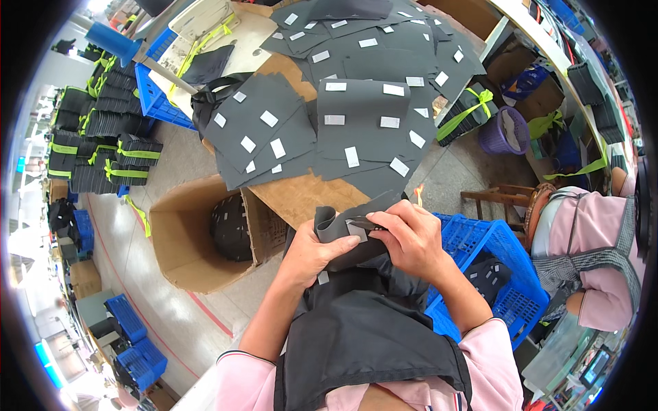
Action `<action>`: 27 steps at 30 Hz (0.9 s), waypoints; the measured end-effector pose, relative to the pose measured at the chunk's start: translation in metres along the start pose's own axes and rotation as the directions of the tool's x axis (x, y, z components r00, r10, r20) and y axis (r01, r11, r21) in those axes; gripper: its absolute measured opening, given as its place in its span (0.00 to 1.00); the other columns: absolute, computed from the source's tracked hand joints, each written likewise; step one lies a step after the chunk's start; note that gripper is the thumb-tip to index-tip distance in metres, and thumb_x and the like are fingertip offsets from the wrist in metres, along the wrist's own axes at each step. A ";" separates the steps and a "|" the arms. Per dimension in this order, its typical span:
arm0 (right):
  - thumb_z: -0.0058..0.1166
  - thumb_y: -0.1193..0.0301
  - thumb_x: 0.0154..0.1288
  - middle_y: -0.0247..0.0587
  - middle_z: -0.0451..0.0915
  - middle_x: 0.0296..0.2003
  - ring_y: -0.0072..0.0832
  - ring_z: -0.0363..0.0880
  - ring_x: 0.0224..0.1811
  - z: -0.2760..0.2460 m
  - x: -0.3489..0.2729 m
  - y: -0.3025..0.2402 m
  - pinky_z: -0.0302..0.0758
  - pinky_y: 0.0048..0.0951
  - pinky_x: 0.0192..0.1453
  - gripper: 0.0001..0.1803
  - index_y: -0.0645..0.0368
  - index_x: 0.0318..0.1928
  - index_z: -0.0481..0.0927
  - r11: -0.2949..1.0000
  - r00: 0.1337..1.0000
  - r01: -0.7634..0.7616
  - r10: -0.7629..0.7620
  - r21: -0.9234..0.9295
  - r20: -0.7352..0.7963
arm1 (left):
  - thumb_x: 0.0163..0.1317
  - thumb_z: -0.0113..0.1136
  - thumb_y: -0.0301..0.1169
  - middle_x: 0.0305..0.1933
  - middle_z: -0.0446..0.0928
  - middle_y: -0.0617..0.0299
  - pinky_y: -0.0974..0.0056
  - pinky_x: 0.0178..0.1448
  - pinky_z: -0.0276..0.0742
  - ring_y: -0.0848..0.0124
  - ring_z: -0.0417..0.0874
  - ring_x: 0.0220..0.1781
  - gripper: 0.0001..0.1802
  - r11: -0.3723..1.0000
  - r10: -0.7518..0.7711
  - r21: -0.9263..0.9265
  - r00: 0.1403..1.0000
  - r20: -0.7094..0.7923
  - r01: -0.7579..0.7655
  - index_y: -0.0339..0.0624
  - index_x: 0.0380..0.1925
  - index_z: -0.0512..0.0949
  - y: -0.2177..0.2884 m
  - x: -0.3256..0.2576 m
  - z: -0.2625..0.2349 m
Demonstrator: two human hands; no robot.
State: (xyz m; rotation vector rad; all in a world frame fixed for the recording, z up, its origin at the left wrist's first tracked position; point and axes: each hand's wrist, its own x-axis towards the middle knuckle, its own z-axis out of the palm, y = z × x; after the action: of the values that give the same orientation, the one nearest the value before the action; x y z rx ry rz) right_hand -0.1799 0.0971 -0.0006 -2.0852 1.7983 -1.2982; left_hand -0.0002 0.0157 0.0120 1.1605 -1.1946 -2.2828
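A dark grey flexible sheet [327,220], curled over at its left end, is gripped by my left hand [312,255]. My left thumb presses its face beside a white rectangular label [357,231]. My right hand [412,236] is closed around a small dark pointed tool [373,225], like tweezers or snips; its tip lies at the label. The exact tool kind is hard to make out. Just beyond my hands, a broad pile of similar grey sheets [370,147] with white labels covers a brown cardboard surface [308,195].
An open cardboard box [185,236] stands at the left, a blue plastic crate [507,308] at the right. Stacks of dark pieces tied with yellow-green strips [103,133] sit at the far left. A purple basket [504,131] and a person in pink [589,236] are at the right.
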 end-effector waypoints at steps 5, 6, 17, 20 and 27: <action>0.65 0.76 0.41 0.34 0.74 0.26 0.30 0.73 0.23 -0.008 -0.006 0.001 0.69 0.28 0.25 0.18 0.56 0.38 0.79 0.999 0.999 0.013 -0.011 -0.041 0.040 | 0.49 0.70 0.28 0.38 0.79 0.62 0.70 0.45 0.74 0.76 0.79 0.37 0.17 0.999 -0.031 0.013 0.998 -0.050 0.032 0.34 0.39 0.77 0.003 -0.001 0.003; 0.65 0.76 0.41 0.34 0.74 0.26 0.30 0.73 0.23 -0.008 -0.005 0.002 0.69 0.28 0.25 0.18 0.56 0.38 0.79 0.999 0.999 0.013 -0.011 -0.043 0.041 | 0.49 0.70 0.28 0.38 0.79 0.62 0.70 0.45 0.74 0.76 0.79 0.37 0.17 0.999 -0.032 0.012 0.998 -0.049 0.032 0.34 0.39 0.77 0.003 0.000 0.003; 0.64 0.73 0.43 0.31 0.70 0.25 0.27 0.69 0.20 -0.011 -0.001 0.006 0.66 0.26 0.24 0.15 0.54 0.36 0.79 0.998 0.999 0.043 -0.043 -0.049 0.006 | 0.48 0.69 0.27 0.36 0.79 0.62 0.70 0.44 0.74 0.76 0.78 0.38 0.17 0.996 -0.069 0.051 0.997 -0.022 0.070 0.33 0.39 0.78 0.006 0.004 0.003; 0.64 0.73 0.43 0.31 0.70 0.25 0.27 0.69 0.20 -0.005 0.000 0.005 0.66 0.26 0.24 0.15 0.55 0.35 0.79 0.996 0.997 0.029 -0.023 -0.081 0.079 | 0.48 0.69 0.27 0.37 0.79 0.61 0.70 0.44 0.74 0.75 0.78 0.38 0.18 0.997 -0.065 0.038 0.998 -0.017 0.065 0.33 0.40 0.78 0.005 0.008 0.003; 0.63 0.76 0.46 0.36 0.72 0.29 0.33 0.73 0.24 0.001 0.002 0.017 0.71 0.28 0.27 0.15 0.55 0.38 0.78 0.980 0.983 -0.184 0.184 0.073 0.015 | 0.42 0.72 0.25 0.37 0.78 0.62 0.68 0.45 0.75 0.74 0.78 0.38 0.23 0.998 -0.048 0.034 0.987 -0.156 0.054 0.35 0.40 0.74 0.018 0.014 -0.018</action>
State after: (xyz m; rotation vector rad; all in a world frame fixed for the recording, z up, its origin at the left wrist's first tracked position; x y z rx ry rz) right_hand -0.1927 0.0899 -0.0100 -1.8343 1.8585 -1.2838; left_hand 0.0038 -0.0133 0.0134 1.3704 -1.1664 -2.1692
